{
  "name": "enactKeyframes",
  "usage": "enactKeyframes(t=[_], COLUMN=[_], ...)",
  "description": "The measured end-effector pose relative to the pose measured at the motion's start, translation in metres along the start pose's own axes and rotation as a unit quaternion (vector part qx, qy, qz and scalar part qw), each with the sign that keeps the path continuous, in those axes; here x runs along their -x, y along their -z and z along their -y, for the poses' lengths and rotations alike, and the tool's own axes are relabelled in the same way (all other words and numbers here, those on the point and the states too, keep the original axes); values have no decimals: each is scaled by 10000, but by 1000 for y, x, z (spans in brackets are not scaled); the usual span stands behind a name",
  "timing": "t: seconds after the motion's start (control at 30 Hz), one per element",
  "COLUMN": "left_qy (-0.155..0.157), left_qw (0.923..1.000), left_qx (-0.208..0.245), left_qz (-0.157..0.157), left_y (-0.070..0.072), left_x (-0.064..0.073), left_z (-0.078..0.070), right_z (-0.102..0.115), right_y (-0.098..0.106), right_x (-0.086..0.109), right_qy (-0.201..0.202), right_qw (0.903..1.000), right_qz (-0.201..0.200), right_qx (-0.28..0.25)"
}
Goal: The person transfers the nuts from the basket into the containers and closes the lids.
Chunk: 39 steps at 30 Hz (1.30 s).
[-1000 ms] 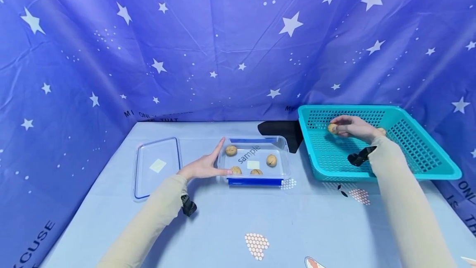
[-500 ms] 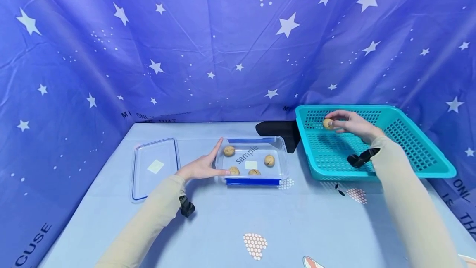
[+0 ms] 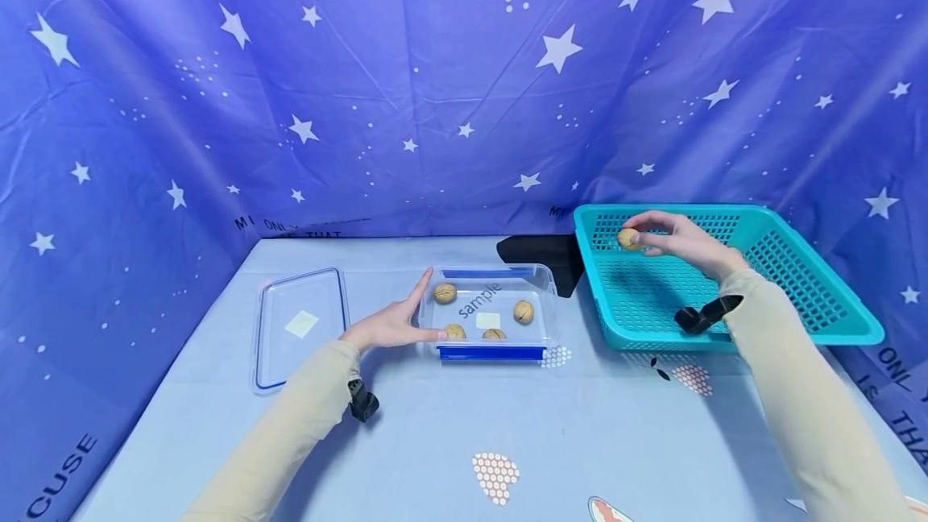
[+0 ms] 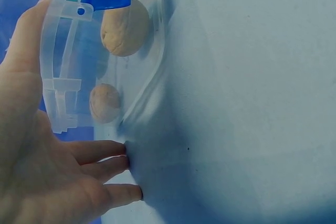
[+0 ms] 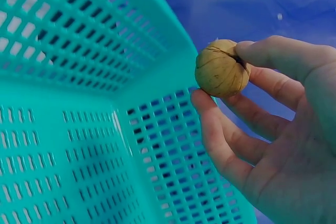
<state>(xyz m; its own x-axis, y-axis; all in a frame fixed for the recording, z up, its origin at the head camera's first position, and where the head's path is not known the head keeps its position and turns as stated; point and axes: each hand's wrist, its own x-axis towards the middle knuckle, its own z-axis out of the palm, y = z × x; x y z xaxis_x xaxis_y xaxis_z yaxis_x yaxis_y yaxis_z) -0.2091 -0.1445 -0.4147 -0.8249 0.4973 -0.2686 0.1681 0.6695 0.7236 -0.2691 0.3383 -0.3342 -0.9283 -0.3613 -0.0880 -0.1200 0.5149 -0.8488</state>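
My right hand [image 3: 677, 242] pinches a walnut [image 5: 222, 68] between thumb and fingertips. It is raised over the left part of the turquoise basket [image 3: 616, 337], near the rim in the right wrist view. My left hand [image 3: 391, 326] rests against the left end of a clear plastic box [image 3: 554, 316] with blue clips. Its thumb and a finger spread along that end, and the other fingers reach out straight in the left wrist view. Several walnuts lie in the box, among them one walnut [image 3: 524, 312] at the right and another walnut [image 3: 445, 293] at the back left.
A clear lid [image 3: 273, 333] with a blue seal lies on the table left of the box. Something black [image 3: 540, 256] lies flat between box and basket. A starry blue curtain [image 3: 435, 87] hangs behind the table [image 3: 406, 441].
My right hand has lifted the walnut and carried it leftward and slightly up within the basket area. The left hand stays at the box, and the head view has shifted slightly.
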Motion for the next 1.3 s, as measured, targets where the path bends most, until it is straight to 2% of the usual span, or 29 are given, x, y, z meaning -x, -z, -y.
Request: enactKeyframes(t=[0.47,0.8,1.07,1.3], left_qy=[-49,-45,-61,-27], left_qw=[10000,10000,9999,9999], left_qx=[-54,-70,-135,-122], left_qz=[-16,-6,-14,-6], left_y=[1,1,1,1], left_x=[-1,-2,-3,-2], left_z=[1,2,2,2], right_z=[23,34,45,52], right_y=[-31,-48,-68,-85], right_x=[-9,-17,-22,-23], right_qy=[495,682,577,825], right_qw=[9981,9956,9948,9906], right_qz=[349,612,822,1079], right_qx=[96,177,182,179])
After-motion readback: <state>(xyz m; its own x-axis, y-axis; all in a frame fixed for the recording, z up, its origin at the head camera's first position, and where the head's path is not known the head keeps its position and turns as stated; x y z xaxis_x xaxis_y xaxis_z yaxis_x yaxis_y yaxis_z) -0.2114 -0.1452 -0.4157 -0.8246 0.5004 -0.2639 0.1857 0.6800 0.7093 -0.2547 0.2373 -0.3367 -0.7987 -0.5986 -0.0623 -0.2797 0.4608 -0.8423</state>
